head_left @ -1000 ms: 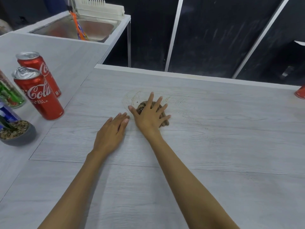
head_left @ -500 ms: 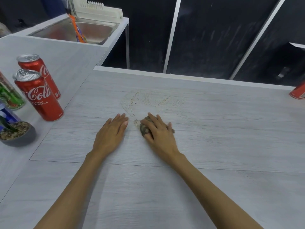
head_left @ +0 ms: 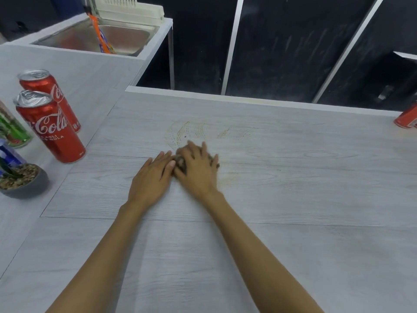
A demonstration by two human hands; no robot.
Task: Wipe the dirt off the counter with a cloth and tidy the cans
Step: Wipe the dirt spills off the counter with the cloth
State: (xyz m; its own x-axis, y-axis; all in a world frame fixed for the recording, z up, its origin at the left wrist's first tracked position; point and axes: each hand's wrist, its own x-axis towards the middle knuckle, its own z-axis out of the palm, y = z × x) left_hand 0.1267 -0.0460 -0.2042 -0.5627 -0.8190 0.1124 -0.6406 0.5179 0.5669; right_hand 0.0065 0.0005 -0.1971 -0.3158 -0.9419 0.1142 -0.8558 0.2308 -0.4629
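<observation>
My right hand [head_left: 198,168] presses a small wadded brown cloth [head_left: 181,162] onto the grey wood-grain counter [head_left: 293,222], near its middle. Faint yellowish smear marks of dirt [head_left: 187,132] arc just beyond the cloth. My left hand [head_left: 151,179] lies flat on the counter, fingertips touching the cloth's left side. Two upright red cola cans [head_left: 48,127] [head_left: 50,91] stand at the left. Another red can [head_left: 407,119] lies at the far right edge, partly out of view.
A green can [head_left: 11,129] and a blue can [head_left: 9,154] stand at the left edge beside a grey bowl of pebbles [head_left: 22,181]. A steel sink [head_left: 97,39] with a white rack sits at the back left. The counter's far edge drops to dark panels.
My right hand pulled the cloth back toward me, then slid left against my left hand. Smear marks showed where the cloth had been. My left hand stayed put.
</observation>
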